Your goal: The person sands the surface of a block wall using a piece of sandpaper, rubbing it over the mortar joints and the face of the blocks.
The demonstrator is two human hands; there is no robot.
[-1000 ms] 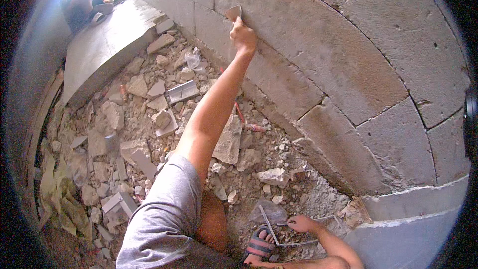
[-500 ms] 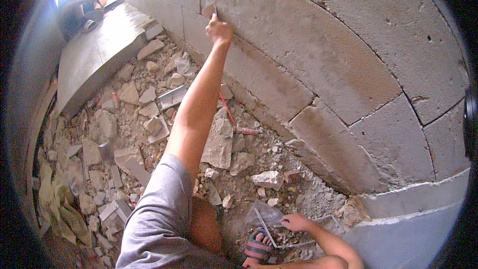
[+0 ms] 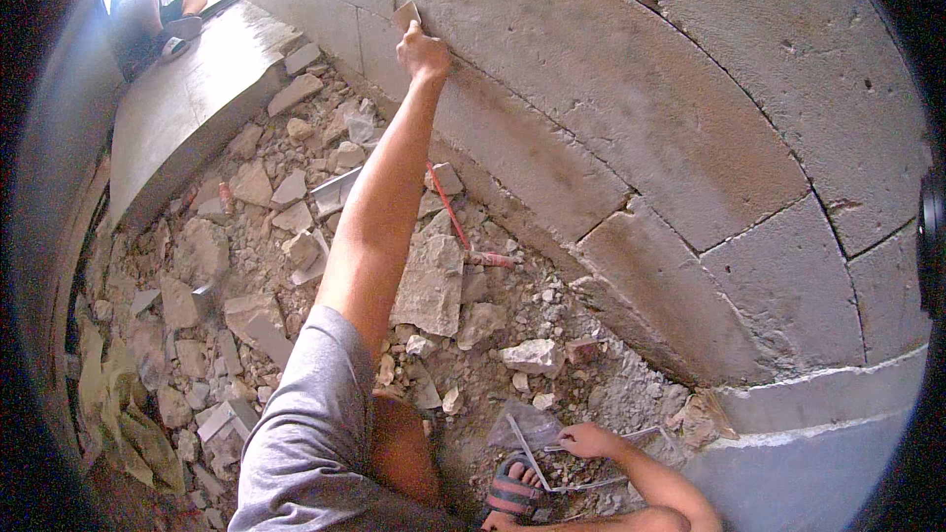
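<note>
My left hand (image 3: 424, 54), at the end of an outstretched arm, is closed on a small flat scraper (image 3: 406, 15). Its blade is against the block wall (image 3: 611, 69), close to a joint between the blocks. Low on the right, my right hand (image 3: 586, 439) is closed beside my sandalled foot (image 3: 514, 489). A short pale end shows at its fingers, but I cannot make out what it holds. Around that hand lie thin light strips (image 3: 527, 448) with angled corners and a crumpled clear plastic sheet (image 3: 537, 424).
Broken stone and rubble (image 3: 429, 281) cover the ground. Among it lie a red-handled tool (image 3: 483, 258), grey metal channel pieces (image 3: 337, 189) and a dusty cloth (image 3: 123, 424). A grey slab (image 3: 187, 108) stands at the far left, with another person (image 3: 163, 20) sitting beyond it. A low ledge (image 3: 818, 399) edges the right.
The scraper and my left hand have shifted slightly left and up along the wall. My right hand stays by the foot. The view has tilted a little.
</note>
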